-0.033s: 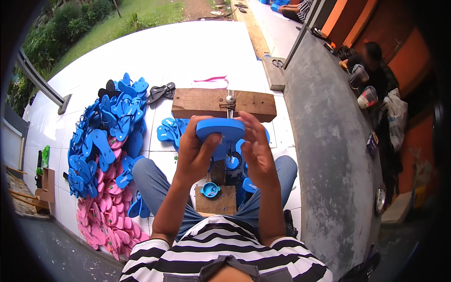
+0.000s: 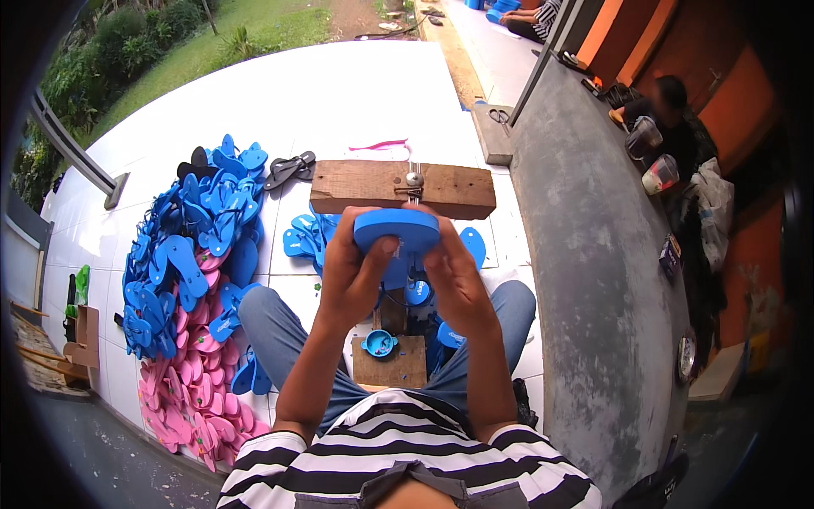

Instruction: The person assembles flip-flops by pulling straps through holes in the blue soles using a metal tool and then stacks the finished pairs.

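Note:
Both hands hold a blue flip-flop in front of me, one end of its sole facing up. My left hand is closed round its left side, thumb pressed on the near face. My right hand grips the right side, with its fingertips partly hidden behind the sole. Dark strap loops hang below the sole, partly covered by the hands. Just beyond my hands lies a wooden beam with metal rods and a round metal knob on it.
A small blue bowl sits on a wooden board between my legs. At left lie heaps of blue flip-flops and pink flip-flops. A pink strap lies beyond the beam. Another person sits at right past a grey ledge.
My right hand, loose beside the flip-flop with its fingers spread, has closed in on the sole's right side. The left hand keeps its hold.

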The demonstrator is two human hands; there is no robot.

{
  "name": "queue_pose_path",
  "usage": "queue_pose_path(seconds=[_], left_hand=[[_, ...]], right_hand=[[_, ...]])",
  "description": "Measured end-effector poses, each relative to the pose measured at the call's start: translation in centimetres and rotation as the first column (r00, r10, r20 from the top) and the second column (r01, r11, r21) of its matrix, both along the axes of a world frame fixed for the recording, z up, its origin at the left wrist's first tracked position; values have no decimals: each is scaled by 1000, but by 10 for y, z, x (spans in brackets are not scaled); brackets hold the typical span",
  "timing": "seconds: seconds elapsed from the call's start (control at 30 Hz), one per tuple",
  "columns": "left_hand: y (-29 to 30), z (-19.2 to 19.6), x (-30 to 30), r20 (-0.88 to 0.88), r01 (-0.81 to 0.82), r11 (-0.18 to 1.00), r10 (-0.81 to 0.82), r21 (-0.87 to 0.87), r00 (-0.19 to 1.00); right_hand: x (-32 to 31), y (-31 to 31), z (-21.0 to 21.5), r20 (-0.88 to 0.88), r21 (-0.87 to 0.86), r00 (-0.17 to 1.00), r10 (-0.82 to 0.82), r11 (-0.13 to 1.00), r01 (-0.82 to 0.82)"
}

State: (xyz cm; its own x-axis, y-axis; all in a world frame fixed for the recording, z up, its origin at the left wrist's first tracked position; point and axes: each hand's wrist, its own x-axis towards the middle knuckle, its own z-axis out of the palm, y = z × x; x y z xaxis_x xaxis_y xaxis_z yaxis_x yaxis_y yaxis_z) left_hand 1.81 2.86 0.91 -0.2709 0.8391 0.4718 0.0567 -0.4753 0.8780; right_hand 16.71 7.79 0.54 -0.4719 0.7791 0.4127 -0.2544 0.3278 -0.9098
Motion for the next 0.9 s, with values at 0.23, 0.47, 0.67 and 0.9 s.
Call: queue_pose_path(seconds=[0.23,0.47,0.67,0.9], left_hand=[[-9,8,23,21,-122,992,122,-4,992],[-58,15,45,51,-225,974,226,-31,973],[-99,1,52,-170,-19,963,68,270,983],[-110,14,37,-359,142,834,71,533,931]], right_hand=[[-23,-22,-10,-121,-184,975,-185,970,161],[2,-82,-23,-99,54,963,-250,965,256],[44,-125,-14,133,35,969,-210,978,208],[43,-137,-11,-77,363,974,-214,904,227]])
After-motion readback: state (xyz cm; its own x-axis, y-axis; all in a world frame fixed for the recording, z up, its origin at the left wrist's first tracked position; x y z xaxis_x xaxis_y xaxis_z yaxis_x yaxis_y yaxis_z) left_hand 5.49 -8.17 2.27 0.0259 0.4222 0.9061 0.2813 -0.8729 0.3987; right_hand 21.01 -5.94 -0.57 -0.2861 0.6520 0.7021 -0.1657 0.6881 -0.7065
